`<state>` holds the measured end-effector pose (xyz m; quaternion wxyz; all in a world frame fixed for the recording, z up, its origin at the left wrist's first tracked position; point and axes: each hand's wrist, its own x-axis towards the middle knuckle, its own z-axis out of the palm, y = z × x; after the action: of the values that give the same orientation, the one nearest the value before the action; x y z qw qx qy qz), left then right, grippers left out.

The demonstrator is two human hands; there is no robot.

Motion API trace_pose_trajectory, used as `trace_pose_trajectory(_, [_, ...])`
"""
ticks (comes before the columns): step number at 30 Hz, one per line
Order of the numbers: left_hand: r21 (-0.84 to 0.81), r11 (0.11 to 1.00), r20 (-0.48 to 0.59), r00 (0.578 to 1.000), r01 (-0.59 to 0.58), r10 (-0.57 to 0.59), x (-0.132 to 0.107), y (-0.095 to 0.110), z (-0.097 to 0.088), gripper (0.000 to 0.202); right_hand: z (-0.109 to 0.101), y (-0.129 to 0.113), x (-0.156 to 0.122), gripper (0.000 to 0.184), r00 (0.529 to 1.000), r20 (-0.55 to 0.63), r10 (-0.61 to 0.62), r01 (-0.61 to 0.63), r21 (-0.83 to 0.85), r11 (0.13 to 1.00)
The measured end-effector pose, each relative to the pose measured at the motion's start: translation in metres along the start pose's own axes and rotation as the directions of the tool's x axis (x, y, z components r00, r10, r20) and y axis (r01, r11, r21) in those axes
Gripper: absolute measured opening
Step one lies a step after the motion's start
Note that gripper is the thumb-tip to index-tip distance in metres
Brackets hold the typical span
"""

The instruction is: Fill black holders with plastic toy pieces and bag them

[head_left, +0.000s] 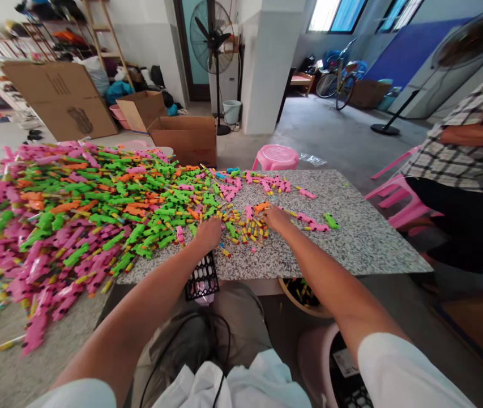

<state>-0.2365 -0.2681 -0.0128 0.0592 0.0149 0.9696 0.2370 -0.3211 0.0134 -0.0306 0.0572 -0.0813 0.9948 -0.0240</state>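
A speckled granite table (351, 238) carries a big heap of pink, green and orange plastic toy pieces (75, 209), with small yellow-and-red sticks (247, 229) scattered at its near edge. My left hand (208, 233) rests knuckles-up among the sticks, fingers curled under; what they hold is hidden. My right hand (276, 219) lies on the table just right of it, fingers bent down onto the pieces near an orange one (261, 207). A black plastic grid tray (201, 279) sits on my lap under the left wrist.
Another person in a checked shirt (466, 141) sits on a pink chair (398, 195) at the right. A pink stool (276, 157) and cardboard boxes (186, 139) stand beyond the table. A basket (303, 294) sits below the table edge. Two standing fans and a bicycle are behind.
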Motion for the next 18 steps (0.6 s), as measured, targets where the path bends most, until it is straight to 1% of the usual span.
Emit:
trace_pose_trajectory(2, [-0.111, 0.993, -0.017, 0.999, 0.047, -0.049, 0.001, 0.000, -0.003, 0.028, -0.003, 0.002, 0.000, 0.029, 0.999, -0.032, -0.006, 0.008, 0.049, 0.999])
trace_pose_trajectory(3, [-0.177, 0.982, -0.031, 0.997, 0.065, -0.072, 0.000, 0.001, -0.005, 0.027, -0.005, 0.002, -0.003, 0.026, 0.997, -0.073, 0.005, 0.003, 0.105, 0.994])
trace_pose_trajectory(4, [-0.250, 0.965, -0.043, 0.995, 0.081, -0.095, -0.002, 0.002, -0.008, 0.027, -0.006, 0.001, -0.009, 0.024, 0.992, -0.125, 0.031, -0.006, 0.192, 0.981])
trace_pose_trajectory(5, [-0.329, 0.940, -0.051, 0.992, 0.095, -0.118, -0.005, 0.002, -0.011, 0.027, -0.007, -0.003, -0.016, 0.023, 0.980, -0.183, 0.075, -0.014, 0.313, 0.950])
trace_pose_trajectory(6, [-0.412, 0.905, -0.053, 0.989, 0.107, -0.141, -0.009, 0.003, -0.015, 0.027, -0.008, -0.009, -0.027, 0.023, 0.965, -0.228, 0.126, -0.008, 0.458, 0.889])
trace_pose_trajectory(7, [-0.490, 0.864, -0.051, 0.986, 0.116, -0.161, -0.014, 0.003, -0.019, 0.028, -0.008, -0.018, -0.040, 0.024, 0.953, -0.250, 0.172, 0.017, 0.610, 0.792])
trace_pose_trajectory(8, [-0.549, 0.827, -0.049, 0.983, 0.120, -0.175, -0.020, 0.004, -0.022, 0.031, -0.008, -0.030, -0.055, 0.024, 0.948, -0.247, 0.201, 0.054, 0.749, 0.661])
trace_pose_trajectory(9, [-0.628, 0.769, -0.046, 0.982, 0.116, -0.186, -0.027, 0.006, -0.025, 0.035, -0.008, -0.044, -0.072, 0.023, 0.953, -0.226, 0.200, 0.096, 0.856, 0.508])
trace_pose_trajectory(10, [-0.741, 0.663, -0.036, 0.980, 0.104, -0.193, -0.035, 0.007, -0.028, 0.039, -0.008, -0.060, -0.091, 0.020, 0.965, -0.199, 0.170, 0.131, 0.929, 0.346])
trace_pose_trajectory(11, [-0.869, 0.488, -0.015, 0.981, 0.083, -0.194, -0.043, 0.010, -0.030, 0.041, -0.008, -0.078, -0.109, 0.017, 0.977, -0.174, 0.127, 0.148, 0.971, 0.190])
trace_pose_trajectory(12, [-0.967, 0.246, 0.014, 0.983, 0.060, -0.183, -0.052, 0.012, -0.032, 0.041, -0.009, -0.097, -0.127, 0.016, 0.983, -0.160, 0.088, 0.156, 0.986, 0.052])
trace_pose_trajectory(13, [-0.999, -0.026, 0.045, 0.987, 0.042, -0.156, -0.060, 0.016, -0.033, 0.042, -0.009, -0.115, -0.143, 0.017, 0.987, -0.153, 0.055, 0.157, 0.986, -0.061])
trace_pose_trajectory(14, [-0.963, -0.267, 0.066, 0.991, 0.032, -0.119, -0.068, 0.020, -0.035, 0.041, -0.010, -0.132, -0.157, 0.019, 0.987, -0.156, 0.026, 0.158, 0.977, -0.142])
trace_pose_trajectory(15, [-0.902, -0.430, 0.073, 0.994, 0.029, -0.085, -0.075, 0.024, -0.036, 0.040, -0.011, -0.147, -0.168, 0.021, 0.987, -0.163, 0.008, 0.162, 0.967, -0.198])
trace_pose_trajectory(16, [-0.863, -0.504, 0.067, 0.996, 0.027, -0.061, -0.082, 0.028, -0.037, 0.038, -0.012, -0.160, -0.177, 0.023, 0.986, -0.169, -0.005, 0.163, 0.960, -0.229])
trace_pose_trajectory(17, [-0.845, -0.534, 0.056, 0.997, 0.021, -0.050, -0.087, 0.032, -0.039, 0.035, -0.013, -0.171, -0.184, 0.024, 0.985, -0.175, -0.010, 0.167, 0.956, -0.242])
trace_pose_trajectory(18, [-0.837, -0.546, 0.043, 0.998, 0.013, -0.042, -0.092, 0.035, -0.041, 0.033, -0.014, -0.179, -0.189, 0.025, 0.983, -0.181, -0.009, 0.173, 0.955, -0.243])
